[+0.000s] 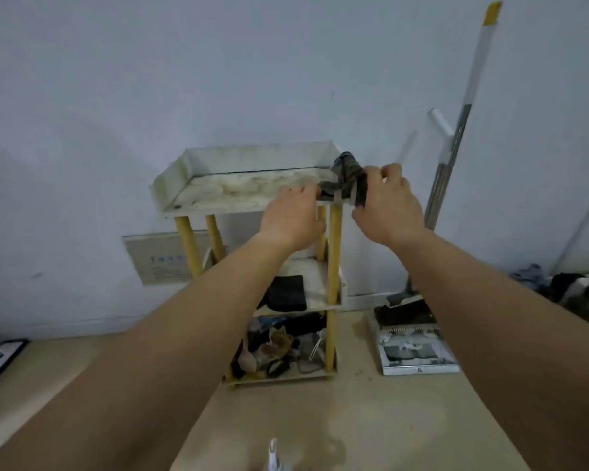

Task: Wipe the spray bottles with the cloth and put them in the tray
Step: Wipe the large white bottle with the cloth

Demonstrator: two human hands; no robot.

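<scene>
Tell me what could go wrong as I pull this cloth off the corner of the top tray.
The cloth is draped over a corner of the tray, gripped by your right hand; a hard tug might rock the thin-legged shelf. The tray floor looks stained, so wiped bottles could pick up dirt again. The spray bottle at the bottom edge, close below you, could get knocked over.

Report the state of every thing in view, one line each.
Dark grey crumpled cloth: bunched on the tray's right front corner.
Stained white top tray: dirty, on the shelf.
Right hand: grips the cloth.
Left hand: at the cloth's left end, grip unclear.
White spray bottle: upright, untouched, only its top visible.
White-handled mop: leans against the wall.
</scene>
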